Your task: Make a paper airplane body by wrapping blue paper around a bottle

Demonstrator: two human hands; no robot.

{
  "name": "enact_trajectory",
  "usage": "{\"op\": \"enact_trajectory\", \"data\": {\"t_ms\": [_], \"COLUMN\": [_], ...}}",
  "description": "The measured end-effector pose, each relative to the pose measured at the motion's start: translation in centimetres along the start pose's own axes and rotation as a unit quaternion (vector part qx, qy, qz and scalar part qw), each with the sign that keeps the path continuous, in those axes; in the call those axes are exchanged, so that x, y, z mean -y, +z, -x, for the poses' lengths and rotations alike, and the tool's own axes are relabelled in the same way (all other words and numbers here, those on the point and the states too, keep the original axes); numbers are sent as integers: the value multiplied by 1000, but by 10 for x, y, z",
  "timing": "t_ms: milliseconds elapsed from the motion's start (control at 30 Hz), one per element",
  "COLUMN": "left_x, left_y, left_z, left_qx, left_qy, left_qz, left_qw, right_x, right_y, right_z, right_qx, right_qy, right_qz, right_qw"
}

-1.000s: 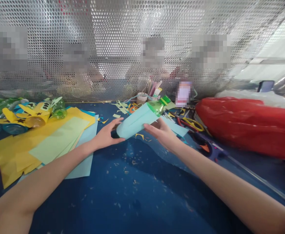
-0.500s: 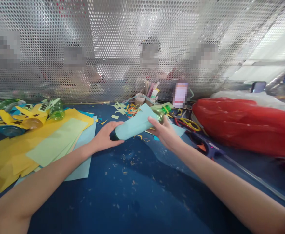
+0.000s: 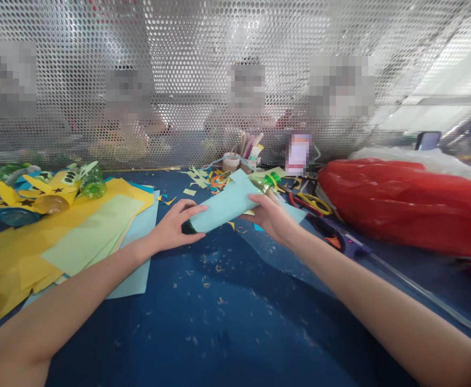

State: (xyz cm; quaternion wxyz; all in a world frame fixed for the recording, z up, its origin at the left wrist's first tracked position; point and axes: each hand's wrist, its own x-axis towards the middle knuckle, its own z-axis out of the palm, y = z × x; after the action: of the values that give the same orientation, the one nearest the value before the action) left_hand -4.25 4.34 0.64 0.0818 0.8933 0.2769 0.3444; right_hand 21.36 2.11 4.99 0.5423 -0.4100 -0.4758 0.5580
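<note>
A green plastic bottle lies tilted between my hands above the table, its neck pointing to the far right. Light blue paper is wrapped around its body. My left hand grips the dark base end, thumb below and fingers above. Around the wrapped body near the neck, my right hand is closed, thumb lying on the paper. The underside of the bottle and the fingers behind it are hidden. Small paper scraps lie beyond the bottle.
Yellow and green paper sheets are piled at left, beside decorated bottles. On the right are scissors, a glue gun and a red plastic bag. Cups with sticks and a phone stand before a perforated metal screen.
The fingers of my left hand have shifted further onto the paper at the base end. My right hand has turned slightly, and less of the bottle's neck shows. The bottle stays in nearly the same place.
</note>
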Motion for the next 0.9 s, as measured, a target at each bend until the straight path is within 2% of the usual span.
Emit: {"op": "enact_trajectory", "data": {"t_ms": [300, 767, 900], "left_x": [0, -2, -1], "left_y": [1, 0, 0], "left_z": [1, 0, 0], "left_qx": [3, 9, 8], "left_qy": [-11, -28, -24], "left_qz": [0, -5, -5], "left_qw": [1000, 1000, 1000], "right_x": [6, 3, 2], "right_y": [2, -7, -6], "right_z": [3, -1, -1], "right_qx": [7, 46, 33], "right_qy": [14, 9, 18], "right_qz": [14, 40, 41], "right_qw": [1000, 998, 998]}}
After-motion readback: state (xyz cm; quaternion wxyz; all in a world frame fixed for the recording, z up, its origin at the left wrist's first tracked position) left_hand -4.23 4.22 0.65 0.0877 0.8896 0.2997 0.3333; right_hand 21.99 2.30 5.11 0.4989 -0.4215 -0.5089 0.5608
